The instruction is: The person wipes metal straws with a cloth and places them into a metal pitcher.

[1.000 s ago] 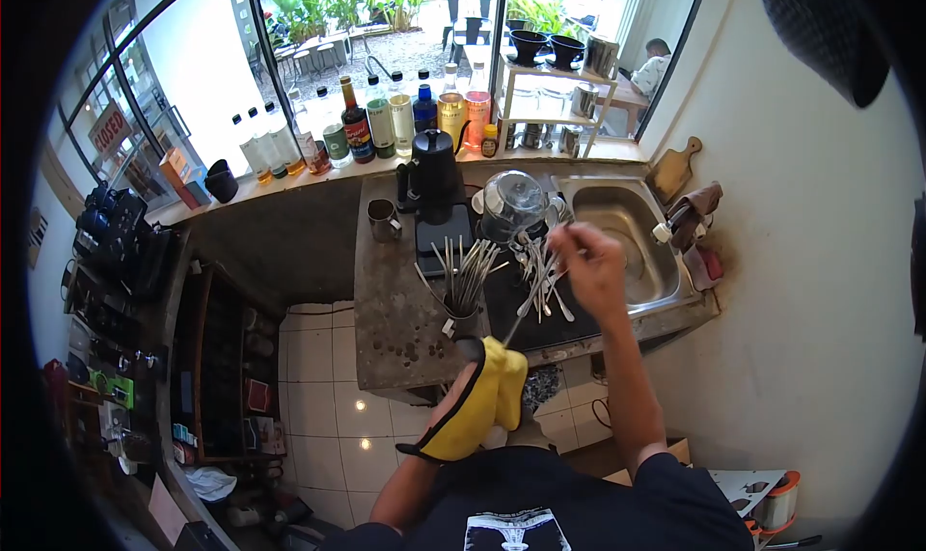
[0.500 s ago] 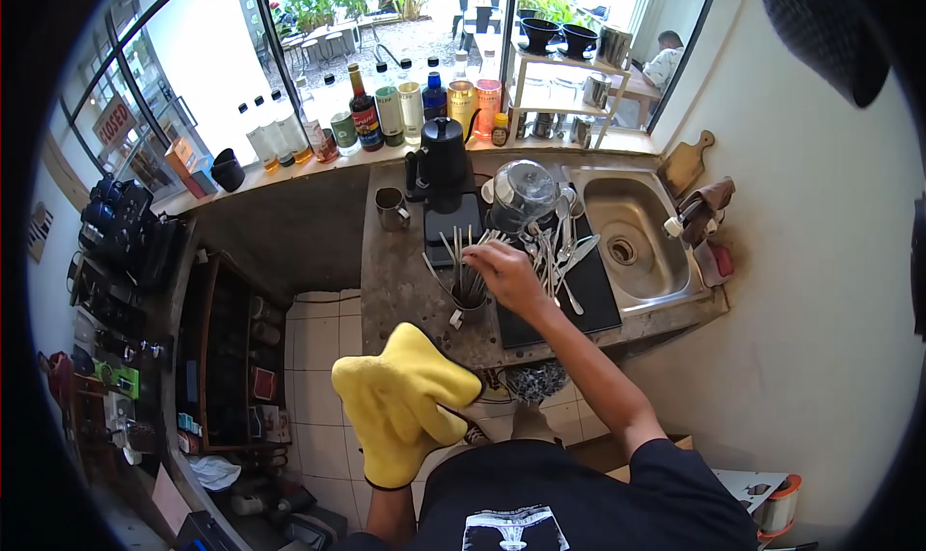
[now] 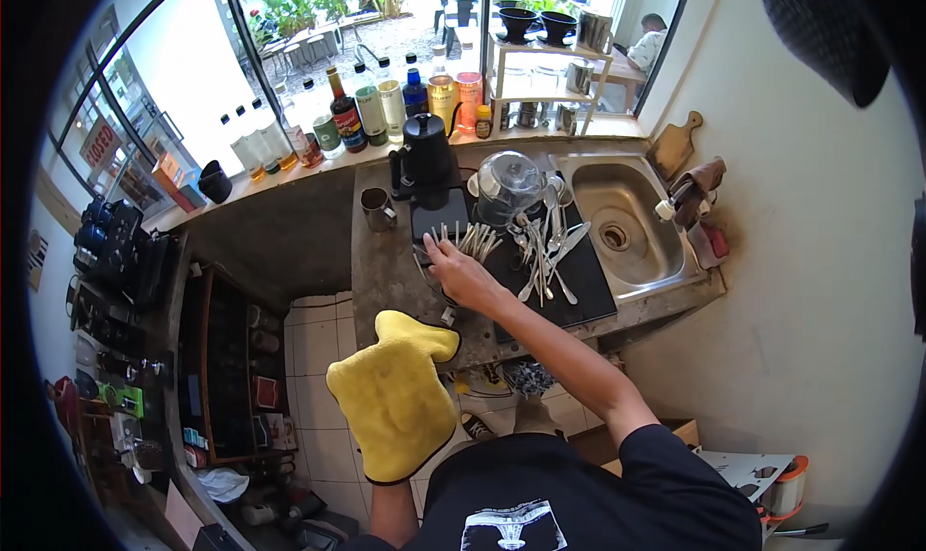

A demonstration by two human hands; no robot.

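A yellow cloth (image 3: 394,406) with dark edging hangs over my left hand, hiding its fingers; only the wrist shows below. My right hand (image 3: 459,273) is curled at a bundle of cutlery (image 3: 475,240), whose thin metal handles fan out above it. The holder under this bundle is mostly covered by the hand. To the right, loose spoons, forks and knives (image 3: 550,261) lie on a black mat (image 3: 590,300). A clear glass jar (image 3: 511,179) lies behind them.
A steel sink (image 3: 632,189) lies at the right. Behind my right hand are a black scale (image 3: 439,208), a black kettle (image 3: 424,151) and a metal jug (image 3: 377,209). Bottles (image 3: 347,112) line the sill. A person (image 3: 644,44) sits outside.
My right hand has moved left and down, now lower against the cutlery bundle, whose handles lean more to the right. The yellow cloth has turned and hangs flatter. The view has shifted slightly.
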